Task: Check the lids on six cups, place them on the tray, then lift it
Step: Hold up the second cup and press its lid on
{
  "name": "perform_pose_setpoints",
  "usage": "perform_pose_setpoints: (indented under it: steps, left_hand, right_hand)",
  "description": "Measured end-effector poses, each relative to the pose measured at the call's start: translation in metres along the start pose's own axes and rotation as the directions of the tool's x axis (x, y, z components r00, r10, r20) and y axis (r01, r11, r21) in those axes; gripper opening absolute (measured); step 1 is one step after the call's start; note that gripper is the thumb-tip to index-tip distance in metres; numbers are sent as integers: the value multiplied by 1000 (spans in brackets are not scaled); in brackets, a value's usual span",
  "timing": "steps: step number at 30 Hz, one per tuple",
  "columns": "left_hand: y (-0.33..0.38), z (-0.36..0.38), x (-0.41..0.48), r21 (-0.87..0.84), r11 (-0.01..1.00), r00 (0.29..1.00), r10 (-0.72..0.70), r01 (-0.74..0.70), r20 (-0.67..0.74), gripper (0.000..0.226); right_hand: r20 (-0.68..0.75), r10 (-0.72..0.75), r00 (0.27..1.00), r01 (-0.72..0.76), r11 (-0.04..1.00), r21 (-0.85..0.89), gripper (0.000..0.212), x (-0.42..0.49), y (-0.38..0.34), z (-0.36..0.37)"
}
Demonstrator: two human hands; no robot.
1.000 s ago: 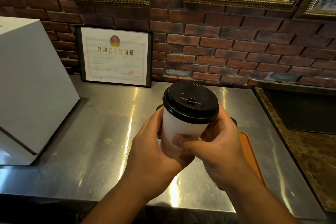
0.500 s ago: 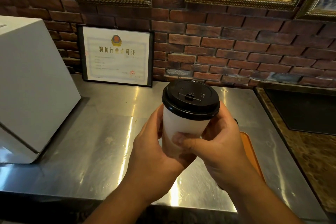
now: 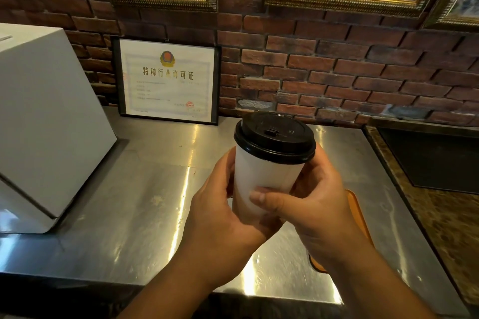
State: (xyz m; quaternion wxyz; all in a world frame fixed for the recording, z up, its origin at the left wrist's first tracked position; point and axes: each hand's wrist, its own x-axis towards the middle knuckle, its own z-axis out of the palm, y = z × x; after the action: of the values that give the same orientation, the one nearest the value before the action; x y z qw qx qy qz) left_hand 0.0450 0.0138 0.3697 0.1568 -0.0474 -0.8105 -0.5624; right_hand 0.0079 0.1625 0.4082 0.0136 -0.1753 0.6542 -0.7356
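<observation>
Cup (image 3: 264,181) with black lid (image 3: 274,137) sits mid-frame, clasped in the grip of both the left hand (image 3: 220,217) and right hand (image 3: 318,204) above a scuffed steel bench (image 3: 145,202). An orange tray (image 3: 360,217) peeks out lower right; a brick wall (image 3: 324,65) with a framed certificate (image 3: 167,81) fills the top, a white box (image 3: 44,122) the left.

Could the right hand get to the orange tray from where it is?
Probably yes. The tray lies on the counter right under and beside the right hand, with nothing between them. But that hand and the left hand both grip the cup, so it would need freeing first.
</observation>
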Motion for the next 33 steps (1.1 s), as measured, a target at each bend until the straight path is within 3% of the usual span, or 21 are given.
perform_pose_setpoints:
  steps: [11, 25, 33]
  left_hand:
    - [1, -2, 1, -43, 996, 997, -71, 72, 30, 99]
    - [3, -2, 5, -42, 999, 1000, -30, 30, 1, 103]
    - [2, -3, 10, -47, 999, 999, -6, 4, -41, 91]
  right_hand:
    - [4, 25, 1000, -25, 1000, 2, 81, 3, -2, -2]
    - [8, 23, 1000, -23, 1000, 8, 83, 9, -3, -3]
    - [28, 24, 999, -24, 1000, -6, 77, 9, -2, -2]
